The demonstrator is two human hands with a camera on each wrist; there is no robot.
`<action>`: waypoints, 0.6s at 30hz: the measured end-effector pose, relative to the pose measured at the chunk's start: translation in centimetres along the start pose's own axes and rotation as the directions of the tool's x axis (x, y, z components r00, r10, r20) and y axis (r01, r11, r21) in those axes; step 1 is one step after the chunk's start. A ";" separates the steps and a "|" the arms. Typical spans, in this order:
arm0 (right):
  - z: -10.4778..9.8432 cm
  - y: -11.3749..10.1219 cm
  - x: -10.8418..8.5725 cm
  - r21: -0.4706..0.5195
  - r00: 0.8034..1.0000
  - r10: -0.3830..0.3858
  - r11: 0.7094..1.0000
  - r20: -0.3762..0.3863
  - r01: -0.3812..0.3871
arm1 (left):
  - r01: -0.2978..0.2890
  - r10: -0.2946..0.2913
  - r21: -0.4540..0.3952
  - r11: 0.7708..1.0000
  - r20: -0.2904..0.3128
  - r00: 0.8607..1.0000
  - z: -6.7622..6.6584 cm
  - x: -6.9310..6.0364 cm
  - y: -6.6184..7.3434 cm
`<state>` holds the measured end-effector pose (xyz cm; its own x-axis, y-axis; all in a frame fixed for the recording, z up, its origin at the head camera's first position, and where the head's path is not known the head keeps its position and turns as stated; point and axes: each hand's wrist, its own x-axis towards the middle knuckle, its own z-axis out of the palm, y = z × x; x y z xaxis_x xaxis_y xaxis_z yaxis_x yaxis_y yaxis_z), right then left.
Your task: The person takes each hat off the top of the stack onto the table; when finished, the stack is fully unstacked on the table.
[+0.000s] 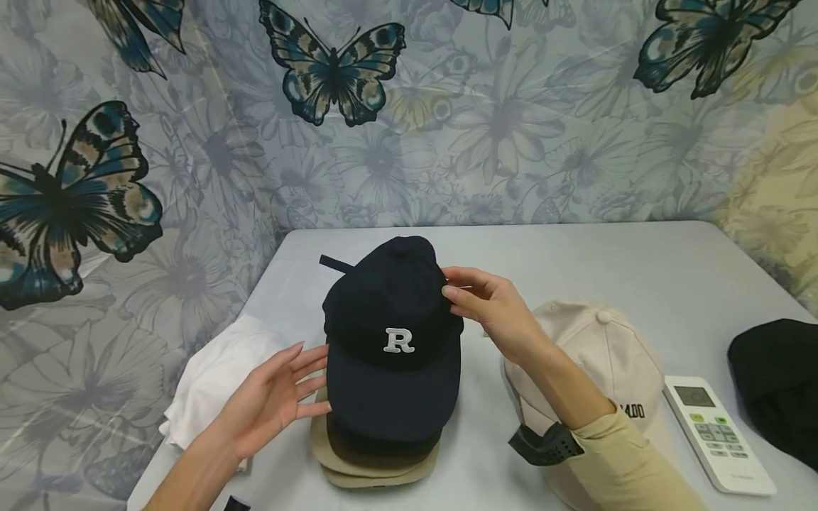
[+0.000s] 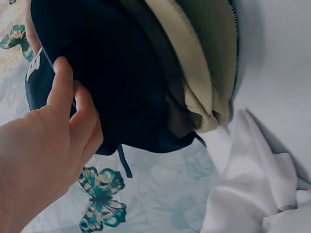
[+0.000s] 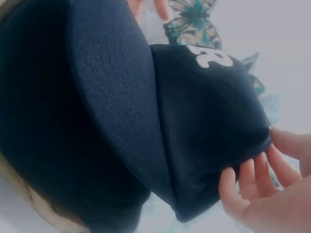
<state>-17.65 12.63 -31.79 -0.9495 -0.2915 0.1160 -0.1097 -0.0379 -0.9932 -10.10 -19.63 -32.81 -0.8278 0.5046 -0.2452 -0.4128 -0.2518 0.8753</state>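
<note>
A dark navy cap (image 1: 390,298) with a white letter R (image 1: 399,341) is at the top of a stack of caps, its brim toward me. Under it shows another dark cap (image 2: 131,77), and below that tan caps (image 1: 377,477). My right hand (image 1: 492,312) pinches the navy cap's crown at its right edge, thumb in front. On the other side, my left hand (image 1: 275,397) has its fingers spread and fairly straight, fingertips against the left edge of the brim. A strap end (image 1: 335,264) sticks out behind the crown.
White cloth (image 1: 224,369) lies left of the stack. A beige cap (image 1: 601,348) with dark lettering sits under my right forearm, its dark strap (image 1: 546,446) toward me. Farther right are a white remote control (image 1: 722,433) and a black fabric item (image 1: 780,383). Butterfly-patterned cloth hangs behind the white table (image 1: 639,262).
</note>
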 end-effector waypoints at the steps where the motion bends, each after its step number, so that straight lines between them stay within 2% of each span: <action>1: 0.0 -0.3 0.1 -0.014 1.000 -0.004 1.000 -0.005 0.004 | -0.001 0.001 0.005 1.000 0.001 1.000 0.1 0.0 0.1; 10: -0.8 -2.6 0.6 -0.095 1.000 0.010 0.995 -0.009 -0.011 | -0.014 0.014 0.026 1.000 0.004 1.000 1.0 0.4 1.0; 18: -2.1 -4.2 0.9 -0.117 1.000 0.018 0.993 -0.007 -0.018 | -0.028 0.028 0.054 0.998 0.013 1.000 2.1 1.7 1.9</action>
<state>-18.70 14.51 -27.56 -0.9533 -0.2855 0.0985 -0.1259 0.0791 -0.9889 -11.50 -17.54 -30.71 -0.8340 0.5080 -0.2155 -0.3679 -0.2208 0.9033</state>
